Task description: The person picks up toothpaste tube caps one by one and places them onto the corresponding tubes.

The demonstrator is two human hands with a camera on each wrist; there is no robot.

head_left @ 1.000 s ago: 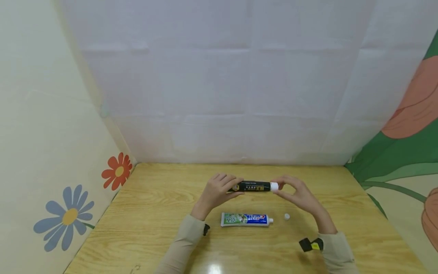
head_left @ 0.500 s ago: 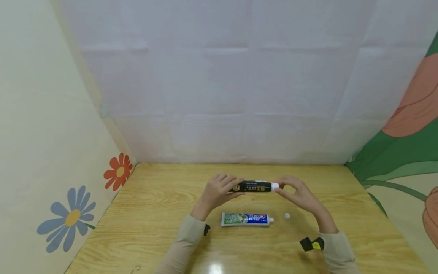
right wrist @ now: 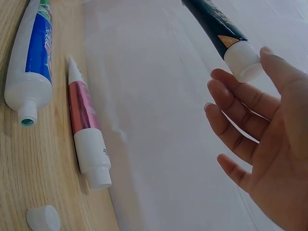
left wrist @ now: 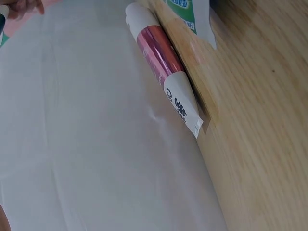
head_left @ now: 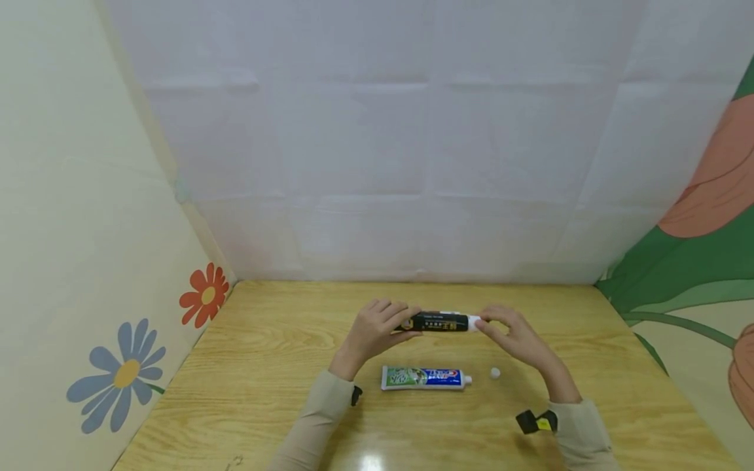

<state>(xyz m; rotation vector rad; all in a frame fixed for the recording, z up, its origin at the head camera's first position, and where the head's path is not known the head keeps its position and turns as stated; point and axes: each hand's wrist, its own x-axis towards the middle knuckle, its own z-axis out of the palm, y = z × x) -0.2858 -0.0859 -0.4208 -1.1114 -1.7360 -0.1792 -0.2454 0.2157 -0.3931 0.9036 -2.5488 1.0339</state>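
In the head view my left hand (head_left: 372, 332) grips the rear part of a black toothpaste tube (head_left: 438, 321), held level above the table. My right hand (head_left: 515, 333) pinches its white cap (right wrist: 243, 61) between thumb and index finger, the other fingers loosely bent. Below them a green-and-blue toothpaste tube (head_left: 423, 378) lies uncapped, its nozzle (right wrist: 27, 117) showing in the right wrist view. A small white cap (head_left: 495, 373) rests on the table to the right of that nozzle. Most of my left hand is out of the left wrist view.
A pink-and-white toothpaste tube (left wrist: 163, 67) with its cap on lies near the table's back, mostly hidden behind the black tube in the head view. A white sheet (head_left: 365, 163) hangs behind the wooden table (head_left: 265, 340). Flower-painted walls stand at both sides.
The black tube has shifted very slightly to the right, and my right thumb and finger have moved on the cap. My left hand has kept its grip.
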